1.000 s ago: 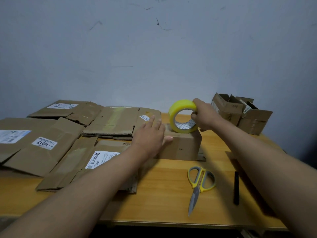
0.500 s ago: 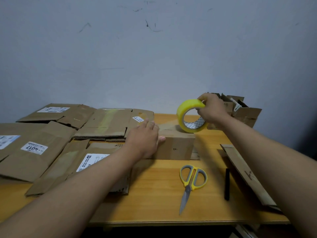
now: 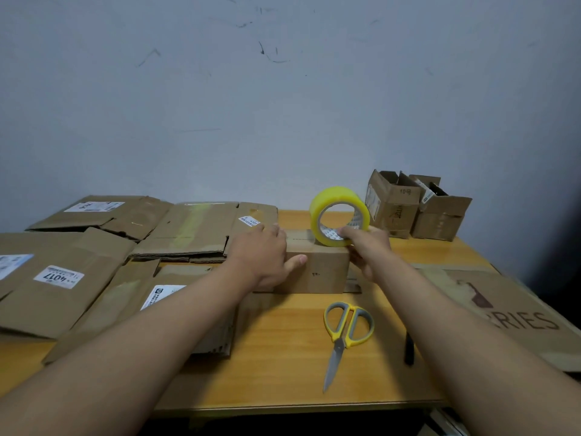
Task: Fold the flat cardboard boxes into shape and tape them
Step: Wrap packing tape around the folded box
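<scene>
i see two bare forearms coming in from the bottom corners of my view, with no sleeves, cuffs or gloves anywhere along them. the left hand (image 3: 262, 258) has no ring, watch or band that i can make out, and its wrist is plain. the right hand (image 3: 367, 251) is the same, unadorned, with a bare wrist behind it. nails look short on the fingers that show, though the picture is too soft to say more. both forearms widen toward me, and nothing above them is in view.
</scene>
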